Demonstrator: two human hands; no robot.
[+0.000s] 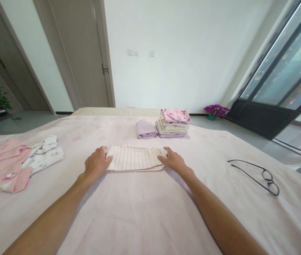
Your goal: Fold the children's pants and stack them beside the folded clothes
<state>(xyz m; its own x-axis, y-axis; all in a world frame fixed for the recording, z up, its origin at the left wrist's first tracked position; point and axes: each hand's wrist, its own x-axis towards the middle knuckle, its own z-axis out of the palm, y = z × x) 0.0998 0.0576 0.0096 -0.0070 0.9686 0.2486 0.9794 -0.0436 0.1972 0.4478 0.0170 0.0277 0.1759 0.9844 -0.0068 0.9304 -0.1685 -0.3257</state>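
Observation:
A folded cream garment with thin stripes (pixel 135 159) lies flat on the pale pink bed sheet (pixel 139 212) in front of me. My left hand (pixel 96 163) grips its left end, fingers curled over the edge. My right hand (pixel 173 160) holds its right end the same way, thumb on the cloth. Both arms reach forward across the bed.
Behind the garment a stack of folded clothes (pixel 173 124) with a pink top piece stands beside a folded lilac cloth (pixel 146 129). Unfolded pink and white clothes (pixel 17 163) lie at the left. Glasses (pixel 262 175) rest at the right. Doors, a potted flower (pixel 215 111) and a window stand beyond.

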